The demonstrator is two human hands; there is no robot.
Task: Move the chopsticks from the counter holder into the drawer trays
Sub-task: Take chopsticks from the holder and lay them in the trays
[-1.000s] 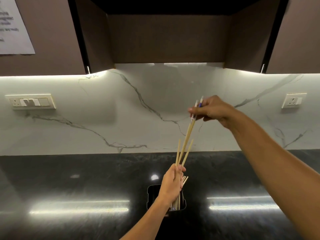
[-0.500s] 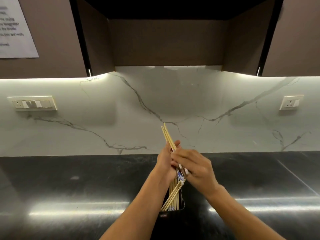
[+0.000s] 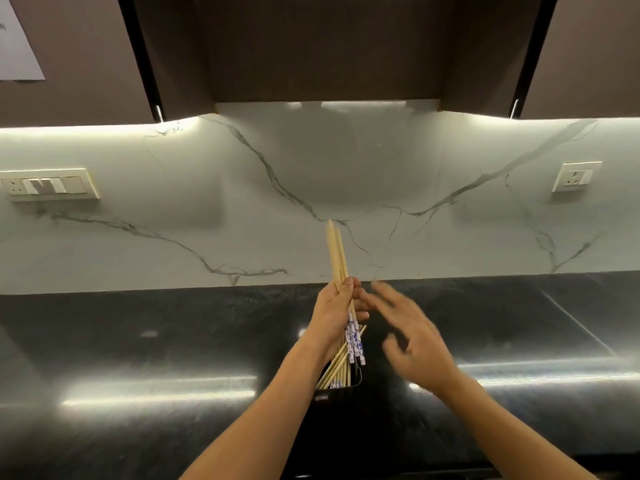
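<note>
A black holder (image 3: 356,380) stands on the dark counter (image 3: 173,341) in front of me, with several pale wooden chopsticks (image 3: 337,370) leaning inside it. My left hand (image 3: 332,313) is closed around a bunch of chopsticks (image 3: 335,252) just above the holder; their thin tips point up and their blue-and-white patterned ends hang below my palm. My right hand (image 3: 412,336) hovers to the right of the bunch, blurred, fingers spread, holding nothing. No drawer is in view.
A white marble backsplash (image 3: 207,209) rises behind the counter, with a switch plate (image 3: 48,185) at left and a socket (image 3: 575,176) at right. Dark cabinets (image 3: 311,46) hang overhead.
My right hand brought two chopsticks down from up high into the bunch in my left hand, then let go and drew away to the right with its fingers open.
</note>
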